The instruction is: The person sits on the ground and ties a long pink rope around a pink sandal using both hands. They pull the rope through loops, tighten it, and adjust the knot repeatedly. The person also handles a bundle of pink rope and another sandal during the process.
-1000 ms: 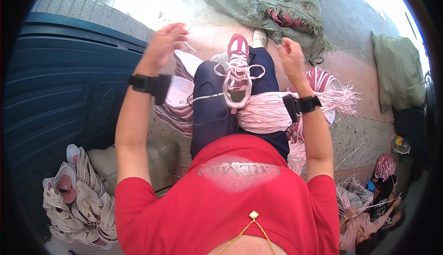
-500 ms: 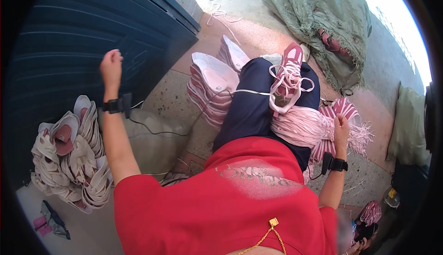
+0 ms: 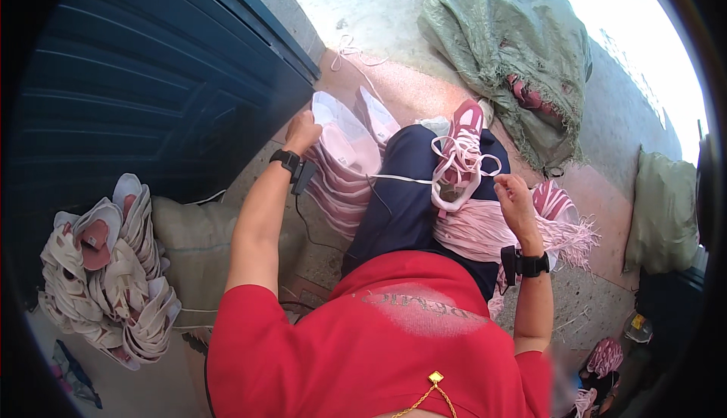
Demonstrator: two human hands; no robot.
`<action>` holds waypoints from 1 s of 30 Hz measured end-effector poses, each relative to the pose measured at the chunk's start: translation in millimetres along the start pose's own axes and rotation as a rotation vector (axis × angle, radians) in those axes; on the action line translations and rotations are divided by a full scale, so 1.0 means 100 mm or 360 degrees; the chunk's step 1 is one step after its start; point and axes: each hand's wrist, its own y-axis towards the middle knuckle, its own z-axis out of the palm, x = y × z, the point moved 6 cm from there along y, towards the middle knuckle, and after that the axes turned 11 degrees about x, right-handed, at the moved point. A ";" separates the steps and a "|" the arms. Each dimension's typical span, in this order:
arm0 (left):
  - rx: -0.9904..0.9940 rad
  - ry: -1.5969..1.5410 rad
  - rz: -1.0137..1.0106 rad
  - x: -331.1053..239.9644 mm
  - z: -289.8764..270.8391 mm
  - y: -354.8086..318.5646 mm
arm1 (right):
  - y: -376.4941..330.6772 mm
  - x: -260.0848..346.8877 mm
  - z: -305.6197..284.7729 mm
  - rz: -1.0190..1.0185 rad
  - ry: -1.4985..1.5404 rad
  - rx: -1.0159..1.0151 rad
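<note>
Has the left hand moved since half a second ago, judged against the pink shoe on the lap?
Yes. The left hand has swung inward, nearer the pink shoe.

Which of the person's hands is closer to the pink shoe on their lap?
The right. The right hand is just beside the pink shoe, at its laces. The left hand is farther off, past the knee, by the stack of pale shoe parts.
</note>
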 end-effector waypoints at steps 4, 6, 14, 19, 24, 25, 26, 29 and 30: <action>-0.0419 0.0096 0.0664 -1.33 -0.82 -0.61 | 0.48 0.47 -0.01 -0.0143 0.0349 0.0004; -0.0483 0.0008 0.0971 -1.86 -0.99 -0.94 | 0.75 1.08 0.15 -0.0391 0.0230 0.0200; 0.0263 -0.0903 0.1277 -2.35 -0.31 -1.08 | 1.33 1.21 0.99 -0.0372 0.0793 -0.0239; 0.0378 -0.0725 0.1276 -1.71 0.43 -1.29 | 1.28 0.64 0.74 0.0209 0.1172 -0.0285; 0.0097 0.0744 0.2086 -1.73 1.00 -2.25 | 1.12 0.47 0.76 0.0334 0.1265 -0.0375; 0.0227 0.0846 0.2196 -1.65 1.10 -2.27 | 1.18 0.47 0.83 0.0287 0.1213 -0.0342; 0.0350 0.0948 0.2287 -1.52 1.21 -2.22 | 1.12 0.55 0.77 0.0297 0.1161 -0.0312; 0.0707 0.1009 0.2405 -0.88 1.56 -1.79 | 1.14 0.40 0.72 0.0265 0.1222 -0.0374; 0.0780 0.0902 0.2308 -0.77 1.57 -1.73 | 1.12 0.37 0.70 0.0278 0.1210 -0.0372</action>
